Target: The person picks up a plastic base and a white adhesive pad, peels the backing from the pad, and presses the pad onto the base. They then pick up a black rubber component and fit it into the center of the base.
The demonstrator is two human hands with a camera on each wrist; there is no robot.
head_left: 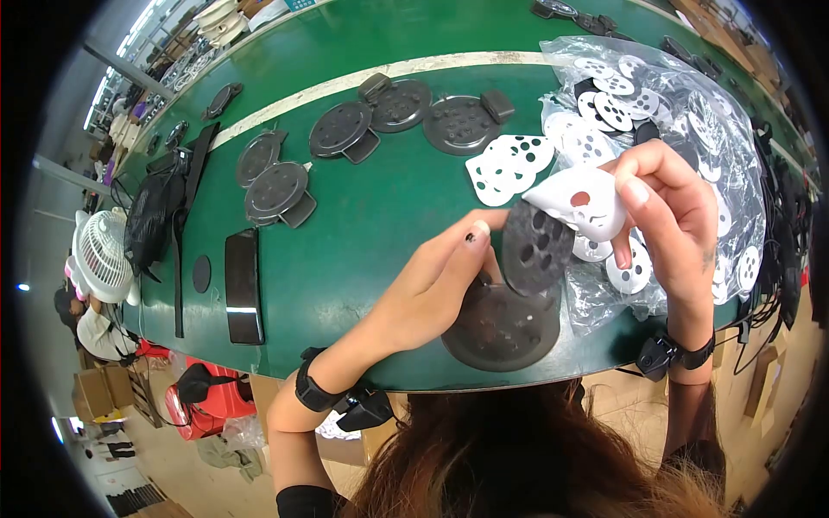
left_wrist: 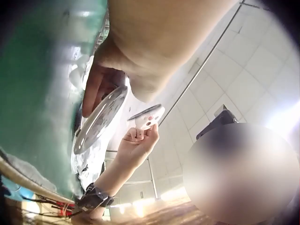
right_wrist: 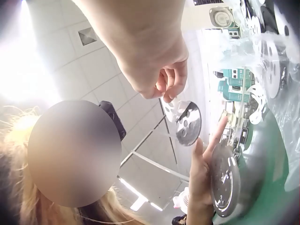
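Observation:
My right hand (head_left: 678,211) pinches a white sheet with holes (head_left: 587,203), bent back from a dark perforated oval pad (head_left: 537,250). That pad hangs from the sheet above a dark round part (head_left: 501,332), overlapping its upper edge in the head view. My left hand (head_left: 423,289) grips the round part by its edge, thumb on the near side. In the left wrist view the disc (left_wrist: 101,119) is tilted, and the right hand (left_wrist: 136,147) is apart from it with the pad. The right wrist view shows the pad (right_wrist: 189,123) between the hands, beside the disc (right_wrist: 225,180).
A clear plastic bag (head_left: 747,164) of white perforated pieces lies at the right, with loose white pieces (head_left: 509,168) beside it. Several dark round parts (head_left: 341,129) lie farther back. At the left are a dark rectangular piece (head_left: 243,289), a small disc (head_left: 201,274) and a white fan (head_left: 102,250).

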